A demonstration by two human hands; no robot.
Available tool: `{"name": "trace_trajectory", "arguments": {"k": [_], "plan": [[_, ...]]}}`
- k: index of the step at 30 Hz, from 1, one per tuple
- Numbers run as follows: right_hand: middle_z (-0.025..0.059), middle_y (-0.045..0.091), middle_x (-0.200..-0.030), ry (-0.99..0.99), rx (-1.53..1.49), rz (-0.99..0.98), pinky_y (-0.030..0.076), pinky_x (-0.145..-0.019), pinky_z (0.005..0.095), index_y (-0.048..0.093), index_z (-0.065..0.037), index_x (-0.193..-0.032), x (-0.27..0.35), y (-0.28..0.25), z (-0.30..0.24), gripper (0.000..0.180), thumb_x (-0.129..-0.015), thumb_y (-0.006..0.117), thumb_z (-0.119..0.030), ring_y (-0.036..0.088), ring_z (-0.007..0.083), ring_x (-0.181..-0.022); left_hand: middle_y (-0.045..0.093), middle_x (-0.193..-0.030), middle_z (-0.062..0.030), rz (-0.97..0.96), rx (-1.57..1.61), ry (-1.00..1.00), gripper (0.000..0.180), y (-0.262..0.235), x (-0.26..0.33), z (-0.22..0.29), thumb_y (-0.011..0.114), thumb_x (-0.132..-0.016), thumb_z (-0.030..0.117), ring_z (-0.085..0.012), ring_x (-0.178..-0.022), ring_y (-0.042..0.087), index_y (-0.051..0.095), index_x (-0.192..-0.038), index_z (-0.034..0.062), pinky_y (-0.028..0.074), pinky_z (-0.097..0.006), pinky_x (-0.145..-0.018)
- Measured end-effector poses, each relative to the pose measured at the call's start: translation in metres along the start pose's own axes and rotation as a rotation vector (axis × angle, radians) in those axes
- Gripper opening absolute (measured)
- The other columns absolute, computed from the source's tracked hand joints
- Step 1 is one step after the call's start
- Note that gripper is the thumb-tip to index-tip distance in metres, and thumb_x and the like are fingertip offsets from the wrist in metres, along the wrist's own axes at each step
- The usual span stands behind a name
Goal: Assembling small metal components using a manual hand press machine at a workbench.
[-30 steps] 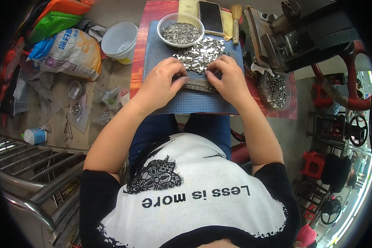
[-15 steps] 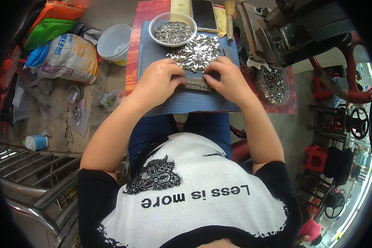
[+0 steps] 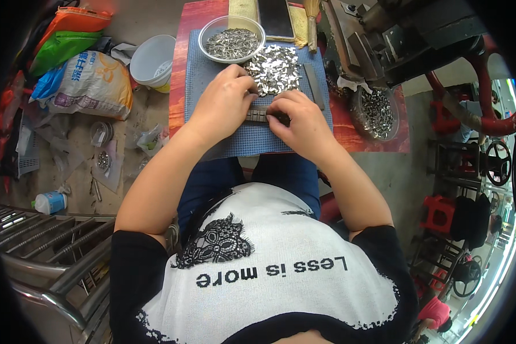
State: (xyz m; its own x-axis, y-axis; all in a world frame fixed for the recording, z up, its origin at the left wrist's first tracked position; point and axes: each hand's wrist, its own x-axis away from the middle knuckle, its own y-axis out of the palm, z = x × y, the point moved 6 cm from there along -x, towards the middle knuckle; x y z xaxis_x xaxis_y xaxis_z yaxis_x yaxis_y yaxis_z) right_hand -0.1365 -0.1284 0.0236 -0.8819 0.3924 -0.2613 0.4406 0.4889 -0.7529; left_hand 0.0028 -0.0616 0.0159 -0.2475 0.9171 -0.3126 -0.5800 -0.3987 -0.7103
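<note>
Your left hand [image 3: 223, 100] and right hand [image 3: 301, 117] meet just above the frame's centre, fingers curled down onto a dark metal bar [image 3: 258, 114] lying crosswise on the blue mat [image 3: 212, 74]. Both hands press on the bar from its ends; whether either is pinching a small piece, you cannot tell from here. Just above your fingertips, touching them, sits a heap of small silvery parts [image 3: 272, 69]. A second dark bar [image 3: 313, 86] lies upright at the heap's right edge. Up from the heap, a metal bowl [image 3: 233, 40] holds more parts. At the right, a round dish [image 3: 377, 112] of parts rests on the red table [image 3: 180, 69]. At upper left stand a white bucket [image 3: 152, 57] and a printed sack [image 3: 89, 83].
</note>
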Motion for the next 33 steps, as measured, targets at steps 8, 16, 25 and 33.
{"name": "trace_trajectory", "arguments": {"k": [8, 16, 25, 33], "plan": [[0.0123, 0.065, -0.09, 0.194, -0.049, 0.127, 0.051, -0.076, 0.0397, 0.07, -0.003, -0.088, -0.012, -0.023, 0.03, 0.009, -0.083, 0.071, -0.009, 0.063, 0.0315, -0.085, 0.061, -0.103, -0.014, -0.037, -0.019, -0.119, 0.012, -0.009, 0.012, -0.018, 0.071, -0.083, 0.008, -0.0334, -0.102, 0.06, 0.07, -0.093, 0.0011, 0.049, -0.041, -0.09], [0.0131, 0.062, -0.086, 0.022, 0.164, 0.074, 0.049, -0.079, 0.0422, 0.067, -0.003, -0.095, -0.016, -0.005, 0.031, 0.016, -0.084, 0.071, -0.014, 0.06, 0.0323, -0.087, 0.06, -0.108, -0.0148, -0.075, -0.011, -0.117, 0.014, -0.01, 0.012, -0.017, 0.07, -0.086, 0.009, -0.033, -0.102, 0.061, 0.069, -0.096, -0.0005, 0.049, -0.038, -0.089], [0.0155, 0.068, -0.091, 0.213, -0.089, 0.148, 0.053, -0.072, 0.0343, 0.066, 0.002, -0.099, -0.006, -0.022, 0.022, 0.016, -0.085, 0.069, -0.003, 0.068, 0.0277, -0.081, 0.06, -0.105, -0.0129, -0.285, 0.163, -0.132, 0.018, -0.003, 0.007, -0.006, 0.074, -0.082, 0.011, -0.0242, -0.089, 0.06, 0.069, -0.094, -0.0004, 0.05, -0.034, -0.081], [0.0101, 0.069, -0.086, 0.405, -0.387, 0.1, 0.05, -0.069, 0.0289, 0.071, -0.002, -0.093, 0.003, 0.01, 0.013, 0.01, -0.084, 0.072, -0.007, 0.065, 0.0187, -0.077, 0.064, -0.091, -0.0137, -0.338, 0.136, -0.129, 0.02, 0.003, 0.002, -0.002, 0.075, -0.079, 0.011, -0.0259, -0.08, 0.062, 0.071, -0.093, -0.0021, 0.052, -0.035, -0.074]]}}
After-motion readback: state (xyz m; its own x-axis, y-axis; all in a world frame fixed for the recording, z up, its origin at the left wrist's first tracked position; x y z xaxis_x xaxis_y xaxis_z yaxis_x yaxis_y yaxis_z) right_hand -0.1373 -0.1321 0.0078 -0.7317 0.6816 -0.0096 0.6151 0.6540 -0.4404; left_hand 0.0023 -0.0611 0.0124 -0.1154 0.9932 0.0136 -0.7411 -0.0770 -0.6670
